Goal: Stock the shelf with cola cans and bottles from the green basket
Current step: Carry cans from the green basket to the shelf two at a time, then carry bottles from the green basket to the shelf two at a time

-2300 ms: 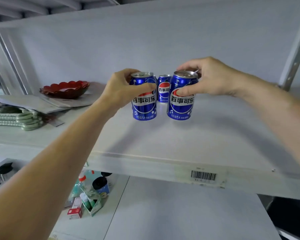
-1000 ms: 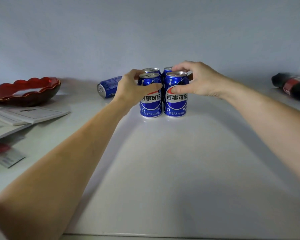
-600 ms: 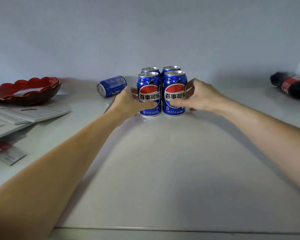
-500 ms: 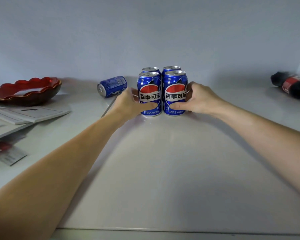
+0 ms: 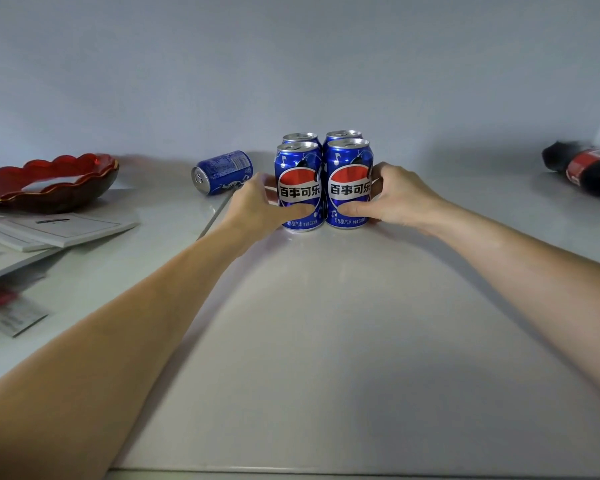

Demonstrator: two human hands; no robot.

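Four blue cola cans stand upright in a tight square far back on the white shelf [image 5: 326, 341], close to the back wall. The front left can [image 5: 299, 187] sits in the left hand [image 5: 257, 206], thumb across its lower front and fingers curled round its left side. The front right can [image 5: 349, 183] gets the same from the right hand [image 5: 400, 197], thumb low on the label, fingers wrapped behind. The two rear cans [image 5: 343, 135] peek over their tops. Just left, a fifth can [image 5: 222, 172] lies on its side. Further left, a red scalloped bowl [image 5: 49, 181] rests on white booklets [image 5: 63, 228]. Far right, a dark cola bottle [image 5: 584, 168] lies flat.
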